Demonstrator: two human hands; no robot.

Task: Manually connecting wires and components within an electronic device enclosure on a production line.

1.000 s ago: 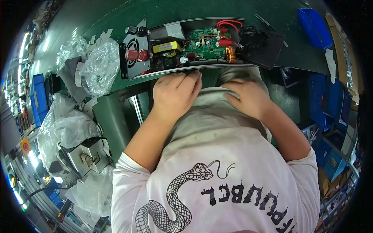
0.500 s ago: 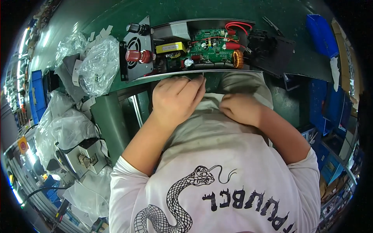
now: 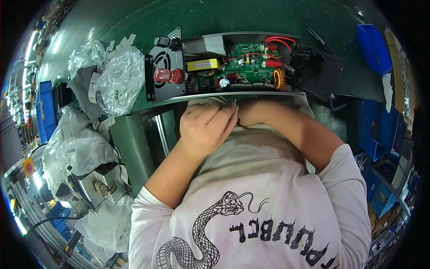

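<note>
My left hand (image 3: 207, 125) is closed in a pinch below the near edge of an open metal device case (image 3: 233, 95). A thin, pale tip shows at its fingertips, too small to name. My right hand (image 3: 251, 113) is curled close beside those fingertips, its own fingers mostly hidden. Inside the case lie a green circuit board (image 3: 244, 62), a yellow-wrapped transformer (image 3: 202, 65) and a copper coil (image 3: 279, 80). The panel at the case's left end carries a black terminal knob (image 3: 168, 42) and a red terminal knob (image 3: 170, 75).
A black panel (image 3: 320, 74) leans out from the case's right end, with tweezers or pliers (image 3: 318, 39) behind it. Clear plastic bags (image 3: 120, 80) lie to the left. A blue bin (image 3: 373, 48) stands at the far right of the green table (image 3: 251, 18).
My right hand has moved left and up to meet my left hand's fingertips. The left hand keeps its pinch. The whole view has shifted slightly, so the case sits lower in it.
</note>
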